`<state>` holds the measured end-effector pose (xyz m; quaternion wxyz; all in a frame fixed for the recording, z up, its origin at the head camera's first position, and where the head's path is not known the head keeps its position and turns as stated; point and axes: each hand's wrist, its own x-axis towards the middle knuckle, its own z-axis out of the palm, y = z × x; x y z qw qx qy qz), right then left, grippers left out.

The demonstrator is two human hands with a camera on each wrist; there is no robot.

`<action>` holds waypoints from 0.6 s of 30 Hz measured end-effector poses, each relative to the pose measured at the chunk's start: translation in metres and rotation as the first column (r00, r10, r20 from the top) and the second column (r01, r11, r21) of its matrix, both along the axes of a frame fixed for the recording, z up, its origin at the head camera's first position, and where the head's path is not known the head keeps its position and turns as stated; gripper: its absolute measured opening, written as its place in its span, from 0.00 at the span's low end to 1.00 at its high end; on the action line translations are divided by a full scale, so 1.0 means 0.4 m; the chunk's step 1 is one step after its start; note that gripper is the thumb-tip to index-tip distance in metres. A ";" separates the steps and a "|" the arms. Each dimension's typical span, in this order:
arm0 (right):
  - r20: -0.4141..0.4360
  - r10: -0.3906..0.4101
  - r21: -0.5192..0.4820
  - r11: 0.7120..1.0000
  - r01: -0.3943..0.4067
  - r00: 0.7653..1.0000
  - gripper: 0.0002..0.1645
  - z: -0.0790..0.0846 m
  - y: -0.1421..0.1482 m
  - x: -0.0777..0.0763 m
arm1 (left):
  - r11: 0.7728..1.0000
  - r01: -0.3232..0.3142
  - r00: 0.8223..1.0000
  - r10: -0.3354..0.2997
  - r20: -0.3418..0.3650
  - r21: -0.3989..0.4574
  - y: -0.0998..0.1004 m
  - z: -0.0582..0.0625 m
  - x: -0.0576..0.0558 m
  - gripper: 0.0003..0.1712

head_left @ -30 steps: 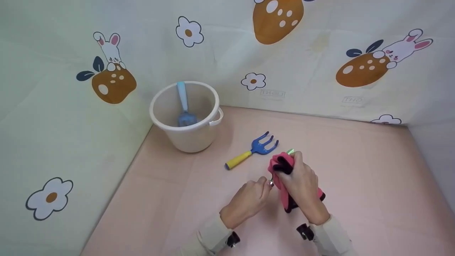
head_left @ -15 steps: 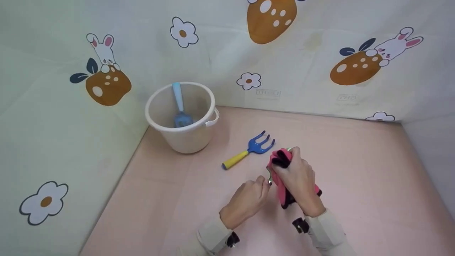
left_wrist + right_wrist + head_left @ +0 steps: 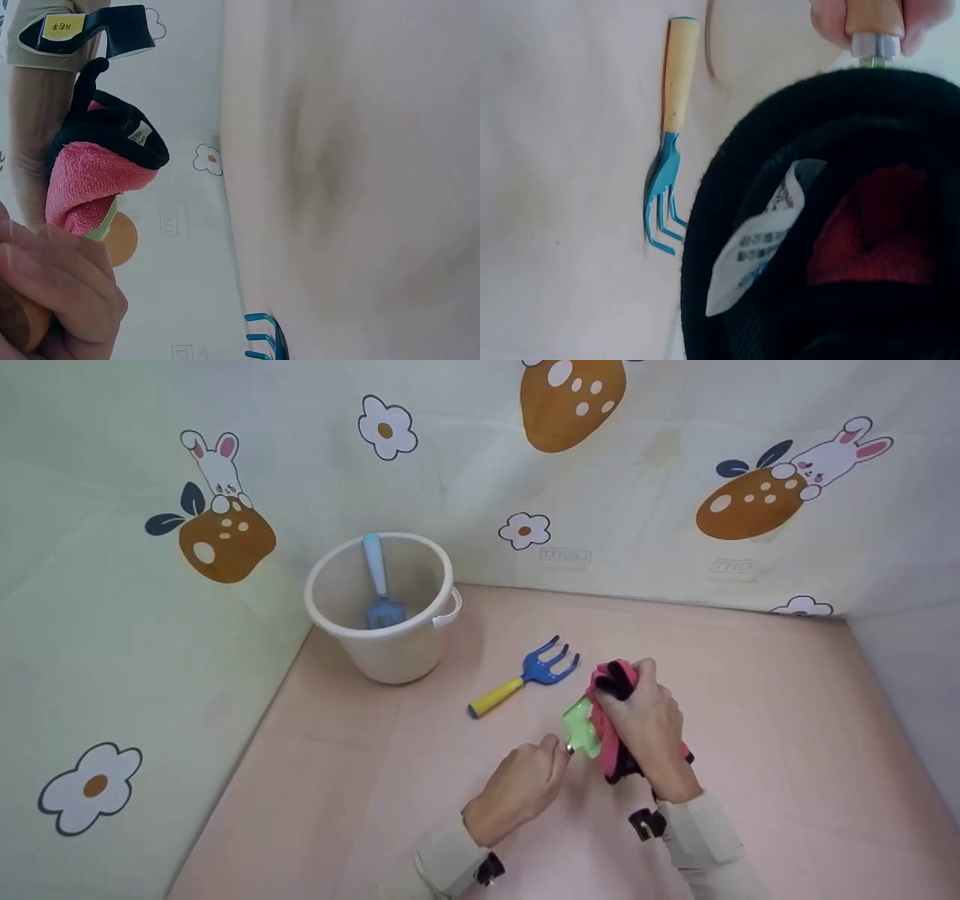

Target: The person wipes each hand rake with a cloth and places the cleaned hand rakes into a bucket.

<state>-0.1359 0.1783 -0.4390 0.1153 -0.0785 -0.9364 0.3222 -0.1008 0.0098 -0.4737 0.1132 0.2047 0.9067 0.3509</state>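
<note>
My left hand (image 3: 521,780) grips the wooden handle (image 3: 24,319) of a small garden shovel with a green blade (image 3: 580,727). A metal collar (image 3: 875,46) joins handle and blade. Bunched in my right hand (image 3: 649,724) is a pink terry cloth (image 3: 94,180) with black edging and a white label (image 3: 761,240). The cloth lies against the right side of the green blade and covers part of it. In the right wrist view the cloth hides most of the blade and the right fingers.
A blue hand fork (image 3: 546,667) with a yellow handle lies on the pink tabletop (image 3: 360,780), beyond the hands. Behind it to the left stands a white bucket (image 3: 401,656), with a light-blue-handled tool (image 3: 377,566) inside. Printed fabric walls (image 3: 465,457) enclose the surface.
The right hand has shifted right with the cloth, after a small move left, and more of the green blade shows. My left hand keeps its hold on the shovel handle.
</note>
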 end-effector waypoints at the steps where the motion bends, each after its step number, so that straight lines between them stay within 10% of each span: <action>1: -0.001 -0.003 -0.002 1.000 0.003 1.000 0.27 0.000 0.003 0.000 | 1.000 0.000 1.000 0.000 0.003 -0.001 0.001 0.000 0.000 0.21; 18: -0.091 -0.190 -0.207 0.964 0.168 0.978 0.27 -0.012 0.115 -0.005 | 0.995 0.022 0.991 -0.034 0.126 0.096 -0.012 0.021 -0.011 0.21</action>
